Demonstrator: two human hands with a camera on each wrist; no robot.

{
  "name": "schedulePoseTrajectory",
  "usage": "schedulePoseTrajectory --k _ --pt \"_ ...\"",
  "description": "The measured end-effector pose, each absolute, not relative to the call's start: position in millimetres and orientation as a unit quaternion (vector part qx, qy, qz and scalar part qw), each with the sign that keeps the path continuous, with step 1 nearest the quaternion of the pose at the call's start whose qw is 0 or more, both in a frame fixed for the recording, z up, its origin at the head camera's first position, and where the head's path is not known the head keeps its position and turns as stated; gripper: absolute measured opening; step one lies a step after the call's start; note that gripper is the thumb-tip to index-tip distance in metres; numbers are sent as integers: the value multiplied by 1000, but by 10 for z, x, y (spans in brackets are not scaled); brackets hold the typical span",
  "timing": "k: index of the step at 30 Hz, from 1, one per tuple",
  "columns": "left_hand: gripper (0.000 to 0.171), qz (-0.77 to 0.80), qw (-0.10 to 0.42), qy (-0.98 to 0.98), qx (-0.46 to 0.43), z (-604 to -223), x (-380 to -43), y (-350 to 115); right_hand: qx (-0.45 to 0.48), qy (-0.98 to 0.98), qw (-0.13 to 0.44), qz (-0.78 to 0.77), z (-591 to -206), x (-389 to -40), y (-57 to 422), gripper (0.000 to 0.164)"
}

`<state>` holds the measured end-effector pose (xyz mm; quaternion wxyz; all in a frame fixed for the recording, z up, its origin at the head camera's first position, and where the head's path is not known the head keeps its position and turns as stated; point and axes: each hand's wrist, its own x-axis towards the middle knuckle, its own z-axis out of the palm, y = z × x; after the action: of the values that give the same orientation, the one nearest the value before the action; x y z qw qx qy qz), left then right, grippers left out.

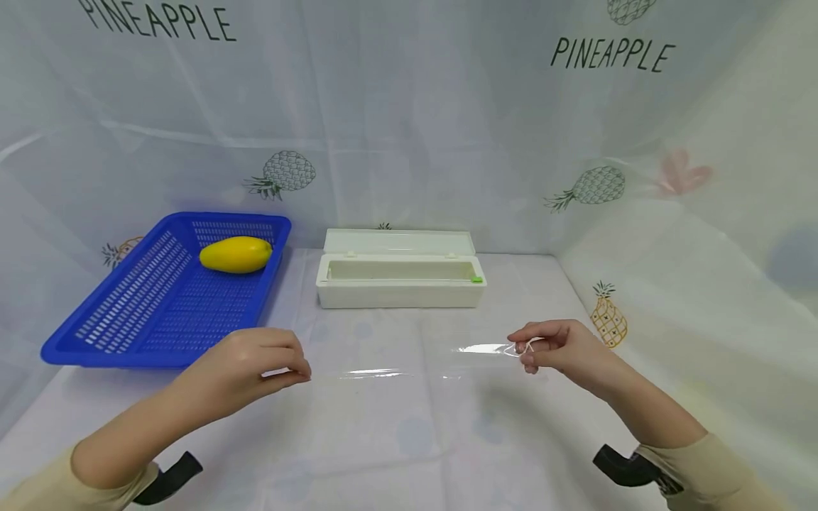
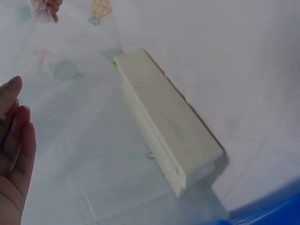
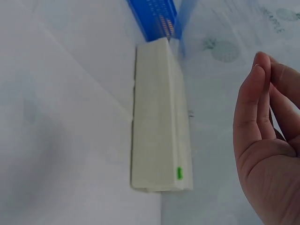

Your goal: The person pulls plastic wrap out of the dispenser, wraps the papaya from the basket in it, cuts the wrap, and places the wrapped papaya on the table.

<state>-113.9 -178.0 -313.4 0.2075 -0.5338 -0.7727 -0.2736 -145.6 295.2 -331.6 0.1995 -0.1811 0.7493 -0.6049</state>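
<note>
A clear sheet of plastic wrap [image 1: 481,348] stretches between both hands above the table, showing mostly as bright glints. My left hand [image 1: 246,369] pinches its left end between thumb and fingers. At the other end, my right hand [image 1: 562,351] pinches a gathered bit of the film; its thumb and fingertips meet in the right wrist view too. Behind the film stands a white wrap dispenser box [image 1: 399,294] with its lid [image 1: 399,241] raised at the back. A small green slider [image 1: 476,279] sits at the right end of its front edge.
At the left is a blue plastic basket [image 1: 172,305] with a yellow mango-shaped fruit [image 1: 236,255] in its far right part. A white cloth [image 1: 409,419] covers the table, and a pineapple-print curtain [image 1: 422,128] hangs behind and to the right.
</note>
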Motion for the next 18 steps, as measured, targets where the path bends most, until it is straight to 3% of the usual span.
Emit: schedulePoseTrajectory --k 3,8,18 --pt "29 -281 200 -772 -534 -3129 -1147 -1767 -191 744 183 -613 -3258 -1417 2987 30" --pt "14 -288 167 -767 -549 -3260 -1137 -1729 -213 719 211 -627 -3420 -1380 3045 35" --pt "30 -302 24 -794 -527 -3838 -1128 -1672 -207 675 258 -659 -4131 -1334 3075 33"
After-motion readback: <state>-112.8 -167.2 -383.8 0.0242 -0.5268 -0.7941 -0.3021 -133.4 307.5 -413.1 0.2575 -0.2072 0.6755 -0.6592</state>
